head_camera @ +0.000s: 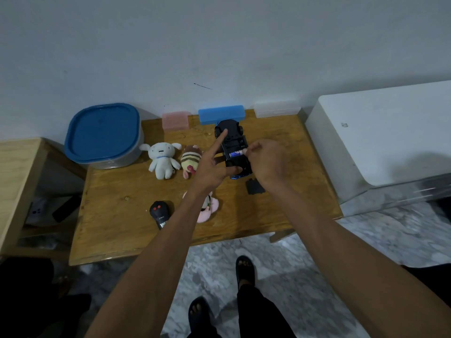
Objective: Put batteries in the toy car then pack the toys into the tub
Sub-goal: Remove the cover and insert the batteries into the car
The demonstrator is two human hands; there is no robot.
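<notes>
Your left hand [210,167] steadies the upturned toy car [234,147]; your right hand [266,162] pinches a battery [236,153] into its bay. Next, press it flat.

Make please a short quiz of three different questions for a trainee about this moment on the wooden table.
1. True or false: the grey tub with the blue lid is already open.
2. Which hand pushes the blue-labelled battery into the upturned black and blue toy car?
A. left hand
B. right hand
3. Fill in: the flat black battery cover lies on the wooden table, under the right ____.

Key:
1. False, the lid is on.
2. B; the left hand steadies the car.
3. wrist.
</notes>
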